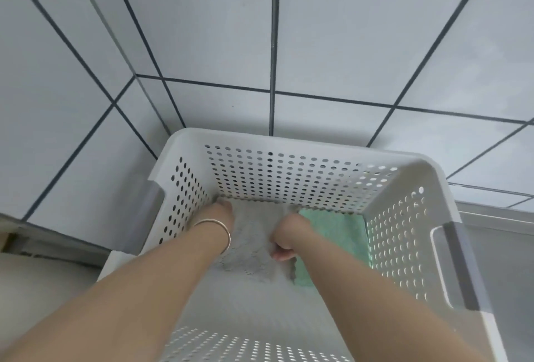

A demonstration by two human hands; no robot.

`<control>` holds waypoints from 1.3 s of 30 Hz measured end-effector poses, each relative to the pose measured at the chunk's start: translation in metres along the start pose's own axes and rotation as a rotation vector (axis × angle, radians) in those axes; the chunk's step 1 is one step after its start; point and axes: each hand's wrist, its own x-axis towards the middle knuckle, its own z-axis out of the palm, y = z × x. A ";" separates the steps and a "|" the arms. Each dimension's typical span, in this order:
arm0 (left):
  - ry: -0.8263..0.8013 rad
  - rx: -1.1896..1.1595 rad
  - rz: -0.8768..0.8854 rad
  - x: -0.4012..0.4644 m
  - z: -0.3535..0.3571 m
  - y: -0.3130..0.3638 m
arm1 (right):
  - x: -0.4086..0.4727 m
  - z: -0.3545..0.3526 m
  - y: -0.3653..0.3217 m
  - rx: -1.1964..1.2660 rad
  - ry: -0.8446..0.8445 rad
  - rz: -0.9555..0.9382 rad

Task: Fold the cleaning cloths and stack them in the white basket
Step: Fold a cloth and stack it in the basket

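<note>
Head view: placing step, grey cloth [248, 249] on white basket [410, 217] floor, green cloth [338, 231] at 3 o'clock. Left hand [224, 211] fingers hidden; right hand [284, 241] fingers pinching grey edge. Next: release, smooth flat.

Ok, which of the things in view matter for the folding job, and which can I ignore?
Job:
white basket
grey cloth, both hands on it at the basket bottom
green cloth, beside it, toward the right wall
left hand
right hand

Ignore:
tiled wall
bracelet on the left wrist
</note>
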 end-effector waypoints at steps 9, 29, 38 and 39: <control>0.294 0.085 0.137 -0.079 -0.091 0.035 | -0.099 -0.053 -0.008 -0.092 0.489 -0.218; 0.457 -0.200 1.071 -0.322 0.023 0.445 | -0.299 0.172 0.444 0.218 1.336 0.310; 0.288 -0.155 0.989 -0.329 0.109 0.586 | -0.285 0.254 0.607 0.186 1.084 0.396; 0.286 -0.150 0.973 -0.329 0.114 0.592 | -0.282 0.258 0.614 0.179 1.083 0.393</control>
